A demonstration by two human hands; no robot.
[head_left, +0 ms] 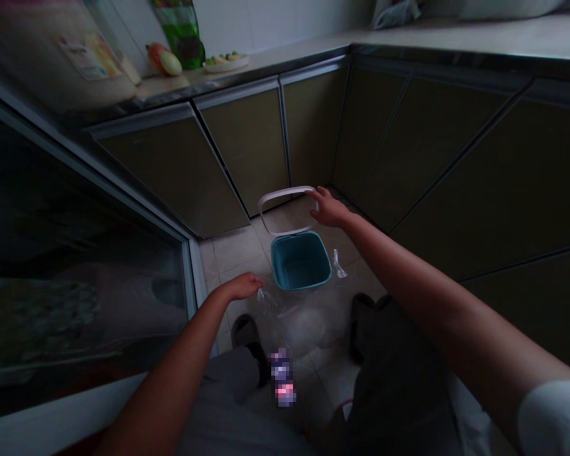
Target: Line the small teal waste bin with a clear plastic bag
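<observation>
Glass door: a dark sliding glass door with a pale metal frame (76,253) fills the left side, its pane reflecting dim shapes.
Counter, left: a pale kitchen countertop (275,60) runs above olive-brown cabinet doors (247,149); on it stand a green printed bag (183,38), a round pale-and-orange fruit or vegetable (164,61) and a shallow white plate of small green pieces (225,61).
Left hand: the left hand (242,286) hangs low over the tiled floor, fingers curled narrowly and pinching the edge of a clear, crumpled plastic bag (299,320). The light is poor, so the grip seems a pinch rather than a full fist.
Bag: the clear bag spreads across the pale floor tiles (228,250), touching the front of the bin; 1 loose corner sticks up at the bin's right side.
Bin: a small teal plastic waste bin with a square mouth (300,261) stands upright on the floor between the 2 hands, in front of the cabinet corner.
Ring: a white rectangular plastic rim ring (285,209) is held tilted just above and behind the bin.
Right hand: the right hand (330,208) closes its fingers on the ring's right-hand corner.
Feet: 2 dark slippers (249,335) show below the bag.
</observation>
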